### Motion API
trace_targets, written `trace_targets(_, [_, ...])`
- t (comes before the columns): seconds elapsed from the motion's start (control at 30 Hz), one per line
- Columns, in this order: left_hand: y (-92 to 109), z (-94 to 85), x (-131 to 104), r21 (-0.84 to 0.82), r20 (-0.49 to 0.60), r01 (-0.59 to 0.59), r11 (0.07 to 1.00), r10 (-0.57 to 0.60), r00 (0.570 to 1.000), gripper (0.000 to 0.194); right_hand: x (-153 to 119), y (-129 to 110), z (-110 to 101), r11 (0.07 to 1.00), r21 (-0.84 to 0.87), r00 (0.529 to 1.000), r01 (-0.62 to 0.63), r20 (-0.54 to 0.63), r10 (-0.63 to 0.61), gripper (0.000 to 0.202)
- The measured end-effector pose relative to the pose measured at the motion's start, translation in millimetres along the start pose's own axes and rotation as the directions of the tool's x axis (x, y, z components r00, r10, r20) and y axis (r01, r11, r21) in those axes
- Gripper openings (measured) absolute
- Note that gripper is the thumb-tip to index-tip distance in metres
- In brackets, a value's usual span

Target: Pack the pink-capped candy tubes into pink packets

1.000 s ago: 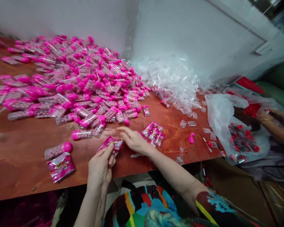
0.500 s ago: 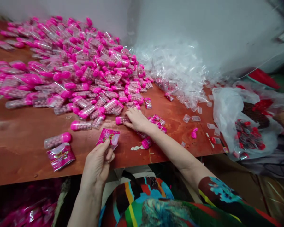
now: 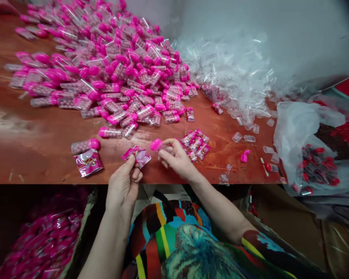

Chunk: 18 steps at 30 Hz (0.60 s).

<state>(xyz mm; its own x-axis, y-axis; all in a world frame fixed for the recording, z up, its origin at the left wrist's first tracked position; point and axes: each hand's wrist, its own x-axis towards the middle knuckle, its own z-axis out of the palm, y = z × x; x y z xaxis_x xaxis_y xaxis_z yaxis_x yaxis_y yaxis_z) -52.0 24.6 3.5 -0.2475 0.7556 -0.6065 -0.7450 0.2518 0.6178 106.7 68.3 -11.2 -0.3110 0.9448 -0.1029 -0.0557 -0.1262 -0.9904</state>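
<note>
My left hand (image 3: 127,174) pinches a pink printed packet (image 3: 142,157) between thumb and fingers, above the table's front edge. Just right of it, my right hand (image 3: 176,159) is closed around a clear bottle with a pink cap (image 3: 156,145); the cap points toward the packet, and the fingers hide most of the bottle's body. Beside my right hand lies a cluster of small pink sachets (image 3: 197,144). To the left, a capped bottle of pink balls (image 3: 85,146) rests on the table with a shiny pink packet (image 3: 88,162) against it.
A big heap of pink-capped bottles (image 3: 113,69) covers the table's (image 3: 46,128) back left. Clear plastic pieces (image 3: 229,73) are piled at back right. A plastic bag (image 3: 291,135) with red-capped containers stands at the right. Below the front edge, a box holds many pink packets (image 3: 46,236).
My right hand has lifted the pink-capped bottle off the table and brought it near the packet in my left hand. The camera view has tilted downward.
</note>
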Motion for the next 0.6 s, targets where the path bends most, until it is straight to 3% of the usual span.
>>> trace_targets(0.1, [-4.1, 1.5, -4.4, 0.001, 0.024, -0.010, 1.000, 0.010, 1.000, 0.030, -21.4, 9.1, 18.3, 0.987, 0.157, 0.999, -0.036, -0.028, 0.041, 0.038])
trace_targets(0.33, [-9.4, 4.2, -15.4, 0.044, 0.095, -0.059, 0.997, 0.055, 0.994, 0.034, -34.0, 16.7, 30.5, 0.984, 0.170, 0.989, -0.053, -0.128, 0.075, 0.040])
trace_targets(0.43, [-10.9, 2.8, -16.2, 0.052, 0.132, -0.057, 0.997, 0.050, 0.990, 0.034, -39.1, 15.0, 29.4, 0.981, 0.168, 0.990, -0.092, -0.090, 0.108, 0.041])
trace_targets(0.6, [-13.3, 2.2, -17.1, 0.142, 0.255, 0.033, 0.989, -0.069, 0.964, 0.037, -44.3, 12.8, 28.0, 0.972, 0.193, 0.991, -0.136, 0.030, 0.133, 0.041])
